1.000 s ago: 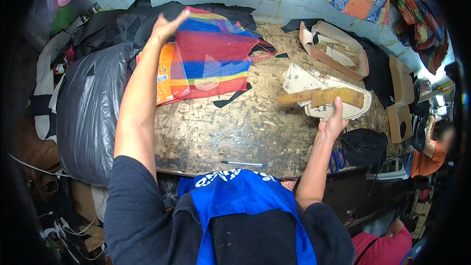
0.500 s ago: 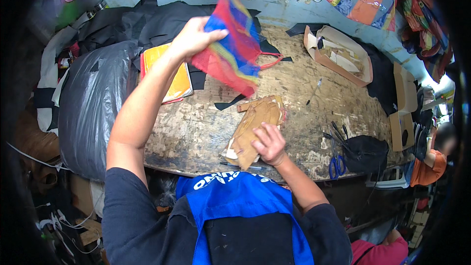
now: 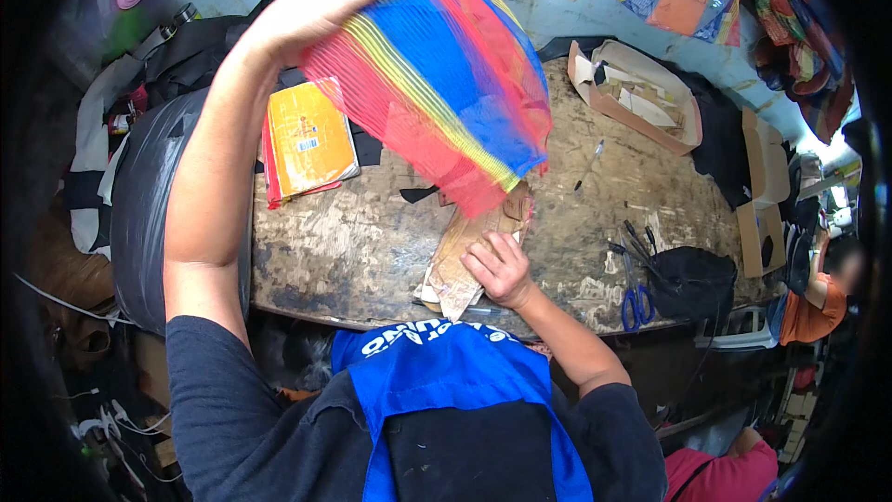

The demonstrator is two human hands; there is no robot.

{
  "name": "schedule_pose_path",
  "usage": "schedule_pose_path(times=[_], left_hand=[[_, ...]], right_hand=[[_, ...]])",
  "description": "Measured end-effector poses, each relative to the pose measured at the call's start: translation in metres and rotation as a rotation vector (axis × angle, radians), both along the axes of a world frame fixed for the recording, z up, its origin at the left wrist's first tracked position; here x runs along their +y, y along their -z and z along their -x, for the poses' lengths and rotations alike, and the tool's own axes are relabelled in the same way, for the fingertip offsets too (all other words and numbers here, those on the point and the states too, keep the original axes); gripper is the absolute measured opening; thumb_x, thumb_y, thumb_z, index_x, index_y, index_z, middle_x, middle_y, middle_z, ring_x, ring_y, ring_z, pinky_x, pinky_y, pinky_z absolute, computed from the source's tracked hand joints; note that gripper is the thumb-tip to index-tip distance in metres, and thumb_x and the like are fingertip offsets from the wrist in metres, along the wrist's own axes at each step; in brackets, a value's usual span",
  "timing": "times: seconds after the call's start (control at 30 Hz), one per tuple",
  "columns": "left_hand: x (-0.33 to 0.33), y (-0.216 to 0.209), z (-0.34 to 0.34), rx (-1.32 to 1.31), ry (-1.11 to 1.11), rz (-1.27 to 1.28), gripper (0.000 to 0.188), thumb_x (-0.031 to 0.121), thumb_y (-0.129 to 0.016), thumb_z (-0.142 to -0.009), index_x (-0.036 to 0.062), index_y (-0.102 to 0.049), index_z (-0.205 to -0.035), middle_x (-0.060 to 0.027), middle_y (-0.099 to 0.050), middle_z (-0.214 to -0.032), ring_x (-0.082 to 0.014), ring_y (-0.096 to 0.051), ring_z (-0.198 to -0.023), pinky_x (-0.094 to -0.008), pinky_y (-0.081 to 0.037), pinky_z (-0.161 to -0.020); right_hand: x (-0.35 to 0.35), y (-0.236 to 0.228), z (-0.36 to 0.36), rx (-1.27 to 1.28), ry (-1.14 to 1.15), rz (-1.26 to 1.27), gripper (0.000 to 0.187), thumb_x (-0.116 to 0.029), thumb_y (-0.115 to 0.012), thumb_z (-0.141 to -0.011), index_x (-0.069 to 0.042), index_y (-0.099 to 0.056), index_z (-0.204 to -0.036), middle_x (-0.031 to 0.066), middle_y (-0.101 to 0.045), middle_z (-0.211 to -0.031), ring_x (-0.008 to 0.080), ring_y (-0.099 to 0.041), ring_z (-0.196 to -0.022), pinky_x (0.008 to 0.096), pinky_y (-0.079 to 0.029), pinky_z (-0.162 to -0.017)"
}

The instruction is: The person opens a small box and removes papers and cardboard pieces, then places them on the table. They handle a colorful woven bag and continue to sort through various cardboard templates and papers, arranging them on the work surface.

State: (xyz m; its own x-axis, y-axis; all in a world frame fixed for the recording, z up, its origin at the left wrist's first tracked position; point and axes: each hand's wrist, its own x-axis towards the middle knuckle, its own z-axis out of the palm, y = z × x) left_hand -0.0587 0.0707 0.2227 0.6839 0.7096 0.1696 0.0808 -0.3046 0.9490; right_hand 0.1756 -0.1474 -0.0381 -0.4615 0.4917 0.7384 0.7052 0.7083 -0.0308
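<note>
My left hand (image 3: pixel 316 11), raised above the far left of the table, grips a mesh bag (image 3: pixel 432 46) with red, blue and yellow stripes by its upper left corner. The see-through mesh hangs spread out, slanting down to the right, its lower edge just over the far end of a stack of cut brown cardboard pieces (image 3: pixel 456 265). On the right side of that stack rests my right hand (image 3: pixel 500 269), its fingers curled over the edge. A pen (image 3: pixel 469 310) lies partly beneath the stack at the table's near edge.
An orange book (image 3: pixel 309 144) lies left of the mesh, beside a big black plastic bundle (image 3: pixel 153 214). Blue-handled scissors (image 3: pixel 637 309) and a black cloth pouch (image 3: pixel 692 285) are at right. Behind stands an open carton (image 3: pixel 683 141) with card scraps. Another person (image 3: pixel 806 314) sits far right.
My left hand has lifted the mesh bag up and to the left, and the mesh now fans out wider. My right hand stays on the cardboard.
</note>
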Motion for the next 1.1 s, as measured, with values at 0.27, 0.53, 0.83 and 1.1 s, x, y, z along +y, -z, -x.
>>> schedule_pose_path(times=[0.27,0.53,0.83,1.1], left_hand=[[0.118,0.077,0.093,0.182,-0.77,-0.456,0.046,0.038,-0.051,-0.091,-0.0004,-0.057,-0.115,-0.0134,-0.064,-0.1,-0.022,-0.061,-0.09,-0.031,-0.047,-0.083],[0.059,0.185,0.048,0.631,-0.958,-0.672,0.088,0.04,-0.074,-0.068,0.0,-0.03,-0.132,-0.0254,-0.046,-0.121,-0.0399,-0.045,-0.113,-0.0491,-0.038,-0.094],[-0.04,0.251,-0.045,0.599,-0.21,-0.55,0.027,0.027,-0.071,-0.07,0.0037,-0.064,-0.083,-0.0161,-0.062,-0.08,-0.0332,-0.059,-0.078,-0.041,-0.047,-0.07],[0.028,0.222,-0.077,0.281,-0.388,-0.531,0.011,0.013,-0.065,-0.076,0.0017,-0.065,-0.075,-0.0114,-0.063,-0.068,-0.0251,-0.058,-0.057,-0.0346,-0.046,-0.057]], right_hand=[[-0.002,0.006,-0.003,-0.043,0.031,0.041,0.021,-0.016,-0.059,-0.072,-0.01,-0.062,-0.092,0.0056,-0.059,-0.099,0.0299,-0.057,-0.093,0.0419,-0.047,-0.08],[-0.003,0.008,-0.001,-0.04,0.052,0.042,0.023,-0.017,-0.057,-0.073,-0.011,-0.063,-0.094,0.0048,-0.059,-0.101,0.0304,-0.056,-0.095,0.0419,-0.046,-0.081],[-0.003,0.005,0.002,-0.019,0.064,0.033,0.021,-0.014,-0.059,-0.067,-0.01,-0.064,-0.087,0.0043,-0.061,-0.093,0.0293,-0.059,-0.09,0.0398,-0.049,-0.073],[-0.003,0.008,0.002,-0.001,0.058,0.054,0.023,-0.016,-0.058,-0.071,-0.01,-0.063,-0.094,0.0056,-0.059,-0.102,0.0311,-0.057,-0.095,0.0407,-0.048,-0.078]])
